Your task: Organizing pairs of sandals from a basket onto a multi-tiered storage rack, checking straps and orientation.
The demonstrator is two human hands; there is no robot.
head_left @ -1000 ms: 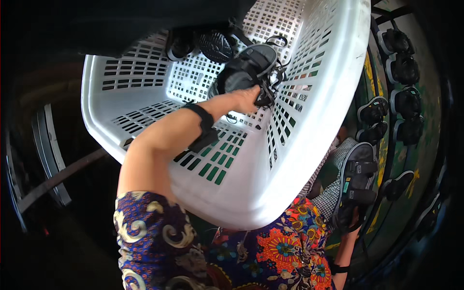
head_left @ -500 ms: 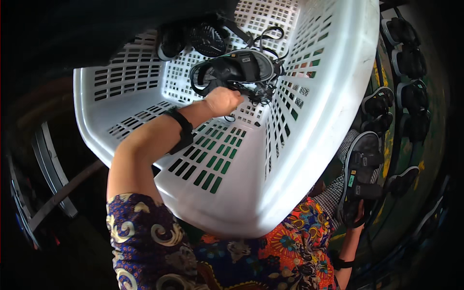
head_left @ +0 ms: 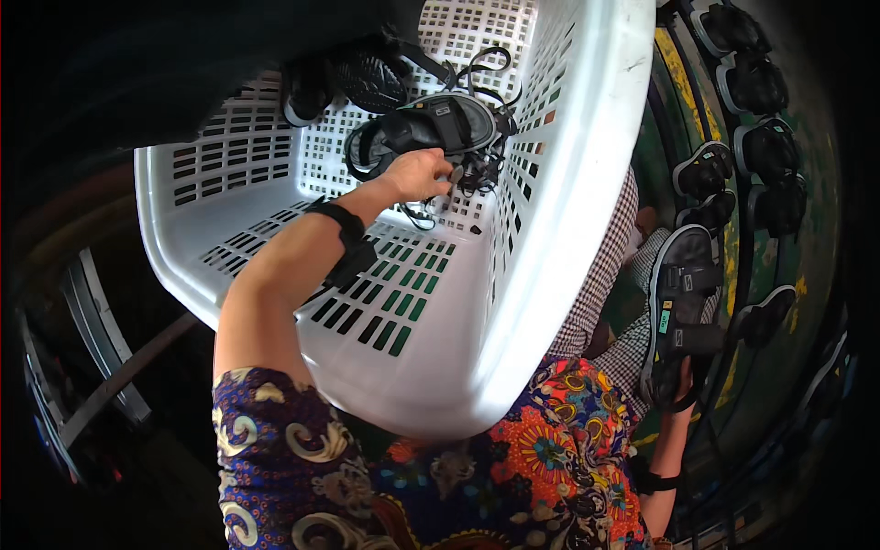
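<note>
My left hand (head_left: 420,175) reaches into a white slatted plastic basket (head_left: 440,367). Its fingers are curled together over small black straps near the basket's bottom, and what they grip is too small to make out. Right beside these fingers lies a black-and-grey sandal (head_left: 426,126) with wide straps. A tangle of thin black straps (head_left: 481,172) sits to the right of the hand. Out to the right, beyond the basket, my right hand (head_left: 684,380) is closed around the heel end of another black sandal (head_left: 683,293), held upright with a small green label on it. That sandal hides most of its fingers.
More dark footwear (head_left: 367,78) lies at the basket's far left. Rows of black sandals (head_left: 768,151) stand on dark rails at the right, over a green floor with yellow lines. A metal frame (head_left: 105,339) stands at the left. A checkered-clothed leg (head_left: 600,284) shows beside the basket.
The basket has shifted left in view. My left hand has loosened slightly from a tight fist, near the same straps. My right hand keeps hold of the sandal.
</note>
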